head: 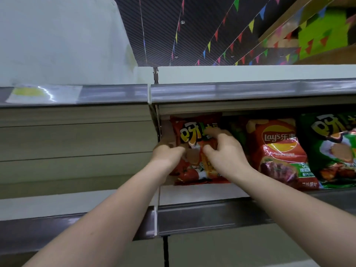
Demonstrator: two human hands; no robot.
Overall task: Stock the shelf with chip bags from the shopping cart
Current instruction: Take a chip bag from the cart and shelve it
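A red chip bag (194, 170) with yellow lettering stands upright at the left end of the shelf (202, 193), against the divider. My left hand (167, 153) grips its left edge. My right hand (225, 149) holds its front at the upper right, thumb and fingers curled onto the foil. To its right stand a red Lay's bag (279, 151) and a green chip bag (335, 151), both upright. The shopping cart is out of view.
The shelf above (250, 91) overhangs the bags closely. The neighbouring shelf bay (77, 151) on the left shows only its panelled back wall. A price label (44, 93) sits on the upper left rail. Coloured bunting hangs from the ceiling.
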